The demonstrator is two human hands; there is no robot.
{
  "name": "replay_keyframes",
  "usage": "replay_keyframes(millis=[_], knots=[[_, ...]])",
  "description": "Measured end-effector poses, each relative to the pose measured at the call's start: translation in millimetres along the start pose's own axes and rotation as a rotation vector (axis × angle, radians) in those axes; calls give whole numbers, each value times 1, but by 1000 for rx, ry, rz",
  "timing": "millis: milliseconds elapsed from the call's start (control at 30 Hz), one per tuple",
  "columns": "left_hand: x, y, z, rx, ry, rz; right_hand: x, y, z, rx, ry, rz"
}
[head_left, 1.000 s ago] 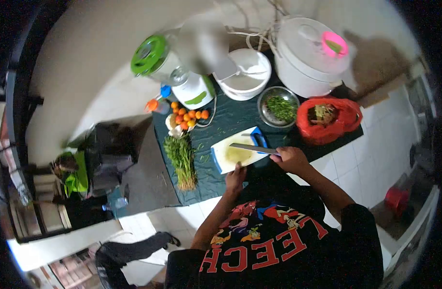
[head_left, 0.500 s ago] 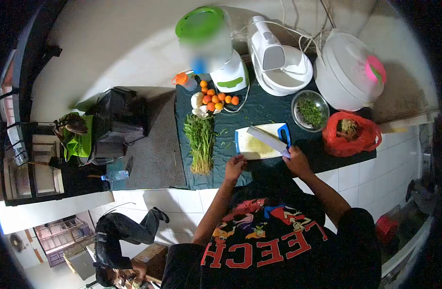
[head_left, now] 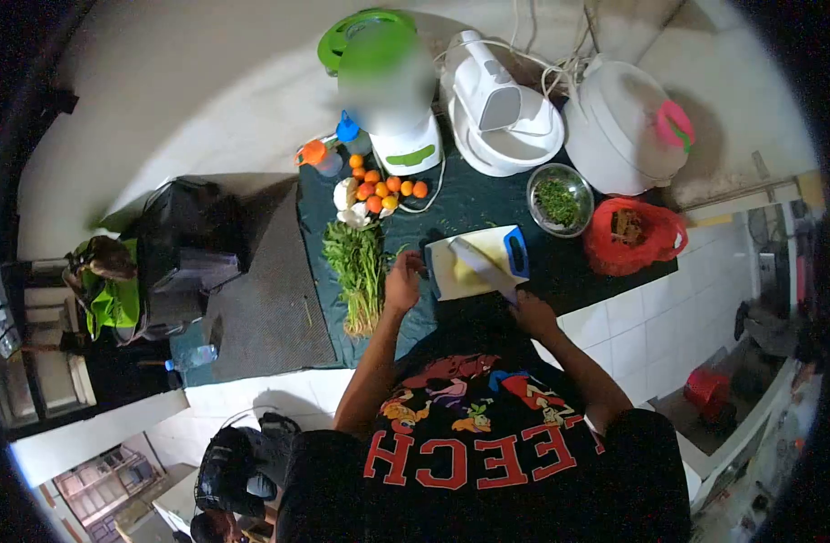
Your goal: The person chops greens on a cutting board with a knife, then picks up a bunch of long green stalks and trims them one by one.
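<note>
My right hand (head_left: 534,316) is closed around the handle of a kitchen knife (head_left: 484,268), whose broad blade lies slanted over a white cutting board with blue ends (head_left: 457,282). My left hand (head_left: 403,282) is between the board and a bundle of leafy green stalks (head_left: 355,276), close to the stalks. Its fingers are slightly bent and apart, with nothing seen in them. Beyond the board, a steel bowl (head_left: 534,201) contains chopped greens (head_left: 557,203).
A red plastic bag (head_left: 614,252) sits right of the bowl. Orange fruits (head_left: 382,190) and white bulbs (head_left: 345,194) lie behind the stalks. A blender (head_left: 407,145), a stand mixer (head_left: 493,100) and a big white tub (head_left: 619,131) line the wall. Another person (head_left: 238,471) is at lower left.
My left hand has moved from the board's near left corner up and left toward the green stalks. My right hand keeps the knife over the board. The camera view has shifted.
</note>
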State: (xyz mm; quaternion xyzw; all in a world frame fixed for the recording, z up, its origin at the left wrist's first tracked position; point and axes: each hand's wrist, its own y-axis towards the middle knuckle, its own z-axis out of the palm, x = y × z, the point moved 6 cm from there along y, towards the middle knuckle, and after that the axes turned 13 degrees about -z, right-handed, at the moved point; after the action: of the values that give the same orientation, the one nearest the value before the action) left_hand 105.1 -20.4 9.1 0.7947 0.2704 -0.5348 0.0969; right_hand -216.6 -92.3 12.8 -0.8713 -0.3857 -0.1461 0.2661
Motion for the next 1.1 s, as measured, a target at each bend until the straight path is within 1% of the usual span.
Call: replay_keyframes(millis=[33, 67, 133, 167, 233, 267, 333, 367, 400, 467, 500, 567, 600, 633, 667, 700, 733, 767, 833, 867, 933, 967, 1000, 1067, 1100], knots=[[-16, -2, -2, 84, -109, -102, -5, 3, 14, 30, -10, -3], [-19, -1, 0, 94, -113, -101, -15, 1, 23, 29, -11, 8], [-11, 0, 10, 228, -22, -131, -5, 1, 16, 21, 20, 9], [-9, -1, 13, 228, -22, -132, -3, 2, 13, 22, 20, 9], [-10, -7, 29, 379, -191, -198, -10, 4, 0, -129, -89, 58], [-10, -11, 30, 371, -190, -203, -13, 7, -2, -125, -87, 49], [-23, -22, 31, 433, -19, -357, -22, 12, -10, -143, -286, 36], [-23, -24, 30, 399, -59, -406, -25, 17, -7, -154, -279, -4], [-17, -20, 32, 397, -54, -404, -31, 20, -5, -158, -275, -6], [-11, -6, 21, 81, 59, -204, -38, 25, -1, -96, -207, -94], [-30, 2, 8, 4, 84, -158, -39, 27, -5, -97, -211, -100], [-27, 28, -12, -110, 186, -34, -41, 32, -11, -13, -102, -87], [-30, 40, -26, -235, 281, 1, -38, 34, -19, -14, -106, -97], [-36, 49, -41, -358, 377, 36, -37, 36, -23, 34, -83, -93], [-38, 62, -53, -366, 379, 38, -35, 38, -26, 79, -60, -89], [-42, 76, -67, -402, 547, -34, -34, 42, -28, 74, -60, -95], [-41, 87, -78, -434, 716, -108, -36, 43, -25, 117, -56, -92], [-44, 97, -84, -439, 718, -102, -39, 45, -23, 157, -55, -88], [-27, 116, -90, -402, 965, -335, -44, 45, -21, 129, -47, -121], [-24, 120, -92, -410, 965, -332, -44, 46, -20, 109, -39, -153], [-17, 128, -82, -154, 1064, -347, -42, 49, -24, 131, -47, -137], [-22, 126, -78, -192, 1134, -264, -43, 50, -25, 157, -53, -115], [-15, 131, -77, -198, 1134, -261, -42, 52, -26, 151, -55, -118], [10, 141, -74, -192, 1113, -315, -47, 52, -20, 213, -50, -64], [4, 137, -75, -281, 1131, -190, -48, 50, -19, 211, -48, -63]])
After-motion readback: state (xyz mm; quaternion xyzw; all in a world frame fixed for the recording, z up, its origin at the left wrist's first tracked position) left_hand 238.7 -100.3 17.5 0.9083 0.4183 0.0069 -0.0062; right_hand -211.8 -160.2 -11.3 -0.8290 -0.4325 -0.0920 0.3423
